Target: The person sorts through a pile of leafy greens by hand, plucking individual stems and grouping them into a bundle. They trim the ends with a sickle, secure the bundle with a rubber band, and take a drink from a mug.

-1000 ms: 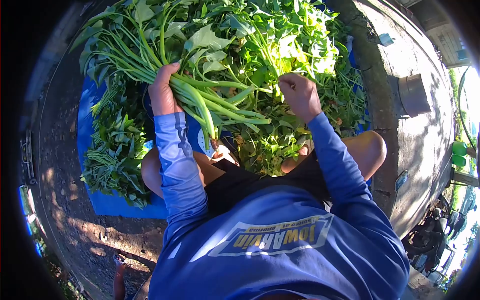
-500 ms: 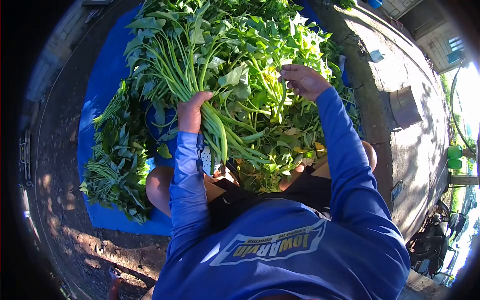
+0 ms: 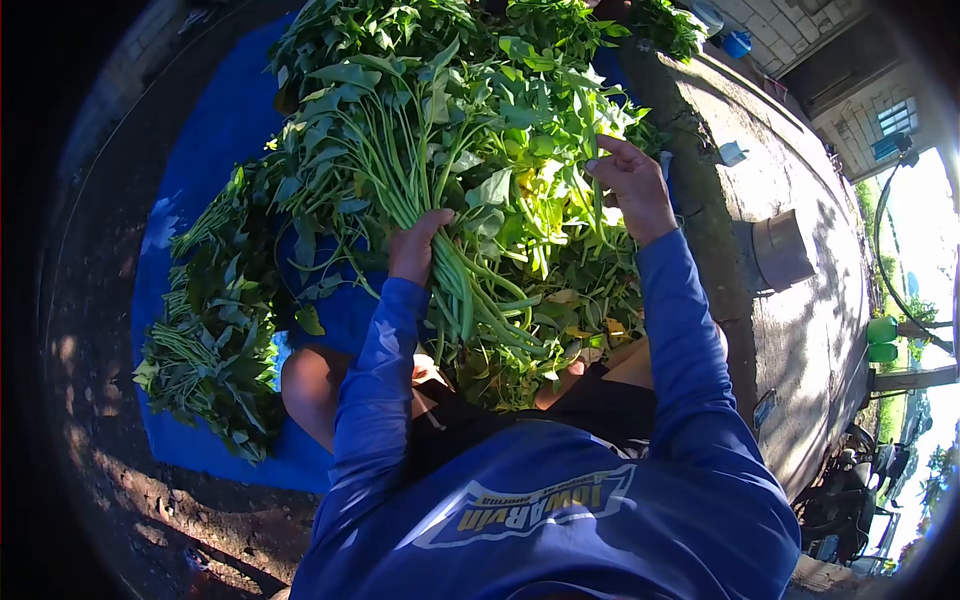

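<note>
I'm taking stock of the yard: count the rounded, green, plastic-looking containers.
2: an upper green container and a lower green container, one directly above the other near the picture's right edge. Others may be hidden.

Stems (image 3: 458,290) hide the fingers of the left hand (image 3: 410,252); beyond it, the leafy heap (image 3: 390,28) runs off the top edge. Nearer the body, small shirt lettering (image 3: 540,494) is unreadable.

The person in front of me has both arms out ahead: the left arm (image 3: 375,385) inside the bent left knee (image 3: 312,390), its hand (image 3: 415,250) curled closed with the thumb pointing up and inward. The right arm (image 3: 685,335) extends farther, its hand (image 3: 637,190) raised, thumb and forefinger drawn together, wrist nearly straight.
</note>
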Action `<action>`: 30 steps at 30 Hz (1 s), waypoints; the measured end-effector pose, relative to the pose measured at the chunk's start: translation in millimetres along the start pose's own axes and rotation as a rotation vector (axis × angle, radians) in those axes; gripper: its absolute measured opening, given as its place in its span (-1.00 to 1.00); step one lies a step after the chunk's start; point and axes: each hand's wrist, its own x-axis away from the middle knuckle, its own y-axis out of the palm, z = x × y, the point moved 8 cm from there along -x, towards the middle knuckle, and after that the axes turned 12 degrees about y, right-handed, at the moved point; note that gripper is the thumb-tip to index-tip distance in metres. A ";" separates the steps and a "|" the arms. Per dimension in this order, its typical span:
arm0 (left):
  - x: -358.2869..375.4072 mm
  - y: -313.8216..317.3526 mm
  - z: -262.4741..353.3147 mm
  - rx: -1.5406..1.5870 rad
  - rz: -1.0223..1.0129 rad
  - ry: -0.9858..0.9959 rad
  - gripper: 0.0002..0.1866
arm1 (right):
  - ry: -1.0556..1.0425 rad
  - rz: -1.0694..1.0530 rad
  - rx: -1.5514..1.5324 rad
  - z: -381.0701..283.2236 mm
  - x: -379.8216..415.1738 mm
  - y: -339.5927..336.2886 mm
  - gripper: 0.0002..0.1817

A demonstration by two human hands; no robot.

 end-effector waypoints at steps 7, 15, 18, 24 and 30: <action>-1.6 -8.5 -33.0 0.047 0.027 -0.016 -0.73 | -0.291 0.245 0.130 -55.9 36.3 11.6 -0.52; 5.9 -6.9 -71.8 0.187 -0.033 -0.256 -0.63 | -0.457 0.100 0.392 -65.0 67.8 123.7 -0.60; 24.9 7.9 -64.8 0.306 -0.049 -0.336 -0.66 | -0.300 -0.164 0.457 8.5 66.5 180.3 -0.60; 34.4 12.9 -65.4 0.535 -0.140 -0.436 -0.63 | -0.207 -0.112 0.292 55.2 62.6 192.4 -0.59; 19.5 -11.5 -48.4 0.097 0.127 0.101 -0.50 | -0.163 -0.149 0.198 81.2 69.4 213.7 -0.65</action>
